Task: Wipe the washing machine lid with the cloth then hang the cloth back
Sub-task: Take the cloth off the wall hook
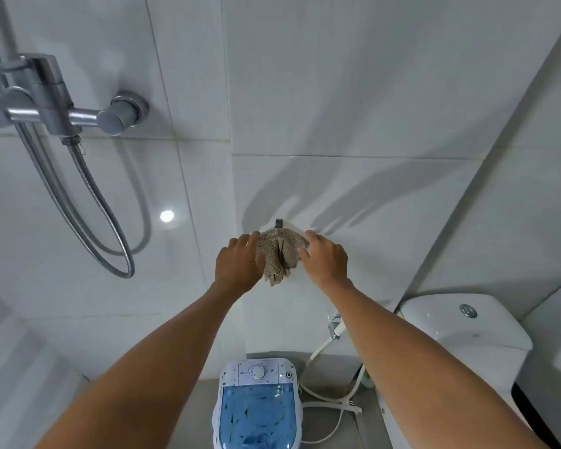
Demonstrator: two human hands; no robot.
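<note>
— What sits at the centre of the frame?
— A cloth (280, 254) against the wall, just under a hook (279, 222), with the left hand (238, 265) touching its left side and the right hand (324, 262) its right.

— And below?
— A washing machine (258, 409) at bottom centre, its lid (258, 416) facing up. A toilet tank (467, 322) stands lower right; a shower mixer (55, 108) hangs upper left.
</note>
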